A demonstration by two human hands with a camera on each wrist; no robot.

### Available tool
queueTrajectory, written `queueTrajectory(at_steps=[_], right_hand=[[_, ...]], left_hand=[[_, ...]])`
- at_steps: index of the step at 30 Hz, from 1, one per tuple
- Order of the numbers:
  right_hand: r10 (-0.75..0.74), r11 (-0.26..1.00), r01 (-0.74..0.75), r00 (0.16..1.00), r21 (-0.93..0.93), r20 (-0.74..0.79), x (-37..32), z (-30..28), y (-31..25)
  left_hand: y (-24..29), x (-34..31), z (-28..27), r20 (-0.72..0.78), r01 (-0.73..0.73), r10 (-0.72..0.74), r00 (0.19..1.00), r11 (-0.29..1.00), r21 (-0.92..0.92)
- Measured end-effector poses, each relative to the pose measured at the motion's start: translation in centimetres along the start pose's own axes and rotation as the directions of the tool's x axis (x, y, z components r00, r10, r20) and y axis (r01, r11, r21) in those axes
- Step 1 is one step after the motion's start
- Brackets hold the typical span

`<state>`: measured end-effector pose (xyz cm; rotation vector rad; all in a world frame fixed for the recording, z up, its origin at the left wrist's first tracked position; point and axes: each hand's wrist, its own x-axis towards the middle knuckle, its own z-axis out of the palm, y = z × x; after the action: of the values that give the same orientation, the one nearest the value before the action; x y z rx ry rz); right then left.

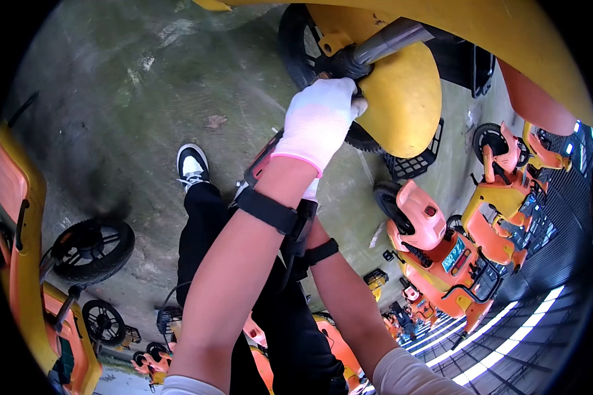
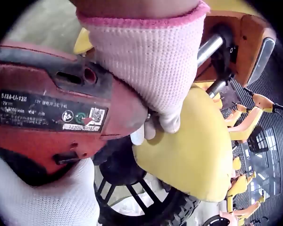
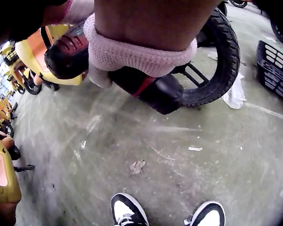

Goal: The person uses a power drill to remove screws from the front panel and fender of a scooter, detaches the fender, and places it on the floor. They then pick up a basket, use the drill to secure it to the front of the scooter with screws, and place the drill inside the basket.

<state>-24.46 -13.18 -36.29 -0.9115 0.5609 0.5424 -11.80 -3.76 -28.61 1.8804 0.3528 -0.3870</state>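
Note:
A yellow front fender [image 1: 405,99] sits over the black wheel [image 1: 295,49] of a scooter. At its edge my gloved left hand [image 1: 318,122] has its fingers curled, the thumb against the yellow surface. Below, my gloved right hand [image 2: 49,200] grips a red and black cordless drill [image 2: 52,110], seen large in the left wrist view. The drill's nose points at the left fingertips, its short metal tip beside them. In the head view the left forearm covers most of the drill and right hand. What sits at the tip is hidden by the left fingers.
A metal fork tube [image 1: 392,41] rises above the fender. Orange and yellow scooters [image 1: 435,243] lie or stand in rows to the right, others [image 1: 20,263] at left. Black baskets [image 3: 276,68] and a white scrap [image 3: 236,94] lie on the green floor near the wheel.

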Motion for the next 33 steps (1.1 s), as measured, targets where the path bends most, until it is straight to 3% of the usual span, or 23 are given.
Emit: queueTrajectory(at_steps=[2,4,6,7,9,11,13,14,15,17,18,19,22,24,28,30,31,33], right_hand=[[-0.062,0.935,0.063,0.998,-0.349,0.014,-0.3,-0.5,-0.1],[-0.128,0.701,0.132,0.990,-0.701,0.059,-0.4,-0.6,-0.2],[-0.221,0.513,0.206,0.970,-0.834,0.103,-0.3,-0.4,-0.7],[-0.331,0.584,0.286,0.939,-0.760,0.099,-1.0,2.7,-2.1],[-0.292,0.226,0.184,0.950,-0.956,0.114,-1.5,2.6,-2.6],[-0.265,0.054,0.167,0.953,-0.984,0.147,-1.4,2.2,-2.1],[-0.257,0.032,0.261,0.935,-0.965,0.244,-1.2,2.8,-1.6],[-0.242,0.033,0.289,0.931,-0.957,0.273,-1.3,3.2,-1.4],[-0.240,0.037,0.290,0.931,-0.956,0.273,-1.2,3.5,-1.0],[-0.248,0.071,0.215,0.950,-0.974,0.192,-1.1,4.1,-0.2],[-0.226,0.101,0.134,0.968,-0.986,0.109,-1.0,4.6,-0.2],[-0.222,0.101,0.132,0.969,-0.986,0.107,-0.7,4.9,-0.3],[-0.357,0.246,0.170,0.931,-0.954,0.074,0.4,5.4,-0.3],[-0.356,0.240,0.161,0.932,-0.957,0.068,1.0,6.2,-1.2],[-0.342,0.232,0.144,0.938,-0.962,0.058,2.3,7.1,-2.3],[-0.342,0.236,0.123,0.939,-0.964,0.036,2.9,7.3,-2.5],[-0.343,0.234,0.120,0.939,-0.965,0.034,3.2,7.3,-2.5],[-0.380,0.276,0.138,0.925,-0.951,0.023,3.5,7.5,-2.5]], left_hand=[[0.1,-0.1,0.1,0.014,0.029,-0.029,0.999,1.000,0.008],[0.2,-0.2,0.0,0.011,0.057,-0.057,0.998,0.998,0.008],[0.1,-0.6,-0.5,-0.010,0.062,-0.062,0.998,0.998,-0.017],[0.0,-0.8,-0.9,-0.029,0.064,-0.065,0.997,0.997,-0.038],[-0.9,-1.4,-1.9,-0.103,0.013,-0.042,0.994,0.964,-0.266],[-3.0,-1.8,-2.9,-0.197,-0.027,-0.058,0.979,0.915,-0.403],[-4.7,-1.1,-4.7,-0.308,-0.077,-0.149,0.940,0.785,-0.615],[-5.3,-0.6,-5.7,-0.244,-0.078,-0.195,0.950,0.608,-0.790],[-5.9,-0.2,-6.7,-0.231,-0.110,-0.181,0.956,0.511,-0.853],[-8.4,0.8,-8.8,-0.091,-0.077,-0.021,0.996,0.359,-0.930],[-8.7,1.0,-9.6,-0.070,-0.059,-0.017,0.997,0.372,-0.926],[-9.1,1.2,-10.5,-0.036,-0.048,0.038,0.999,0.407,-0.912],[-9.8,0.7,-11.7,0.015,0.008,0.013,1.000,0.409,-0.913],[-9.8,0.8,-12.0,0.025,-0.011,0.084,0.996,0.408,-0.913],[-9.9,1.5,-11.4,0.058,0.047,0.022,0.998,0.338,-0.940],[-10.1,2.3,-11.4,0.228,0.191,0.039,0.973,0.420,-0.887],[-9.9,2.5,-11.1,0.231,0.194,0.040,0.972,0.417,-0.888],[-8.5,2.6,-10.3,0.326,0.321,-0.161,0.932,0.785,-0.531]])
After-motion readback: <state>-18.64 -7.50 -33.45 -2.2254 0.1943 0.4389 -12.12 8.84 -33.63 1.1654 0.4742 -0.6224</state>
